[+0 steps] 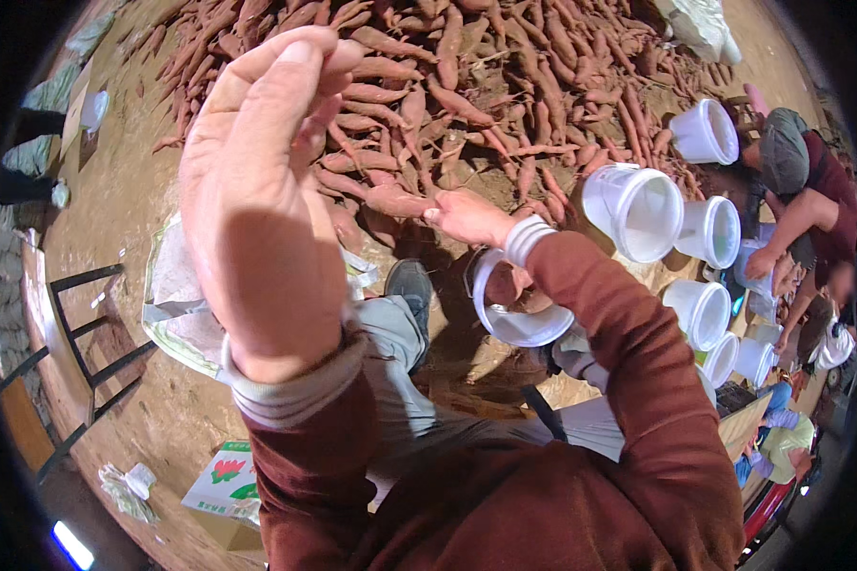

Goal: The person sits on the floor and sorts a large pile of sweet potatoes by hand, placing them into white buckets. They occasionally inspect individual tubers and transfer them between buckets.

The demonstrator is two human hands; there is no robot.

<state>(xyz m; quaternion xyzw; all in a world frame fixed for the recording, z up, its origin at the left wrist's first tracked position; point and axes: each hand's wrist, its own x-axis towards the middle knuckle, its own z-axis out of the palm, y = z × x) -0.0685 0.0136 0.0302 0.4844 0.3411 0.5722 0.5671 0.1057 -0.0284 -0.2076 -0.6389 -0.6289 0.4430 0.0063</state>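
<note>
My left hand [257, 193] is raised close to the camera, its fingers curled together near the thumb; no object shows in it, though the inside of the fingers is partly hidden. Lower down, my right hand [469, 216] grips the end of a reddish sweet potato [394, 200] at the near edge of a large heap of sweet potatoes [464, 100]. Below my right forearm stands a white plastic bucket [525, 326] with some sweet potatoes inside. An open woven sack [178, 300] lies behind my left hand, partly covered by it.
Several white buckets [646, 214] stand on the right, beside a co-worker in a cap [785, 150]; other people are farther down. A metal frame [86, 335] lies at left, a printed cardboard box [221, 485] at lower left. A white sack [696, 28] rests at upper right.
</note>
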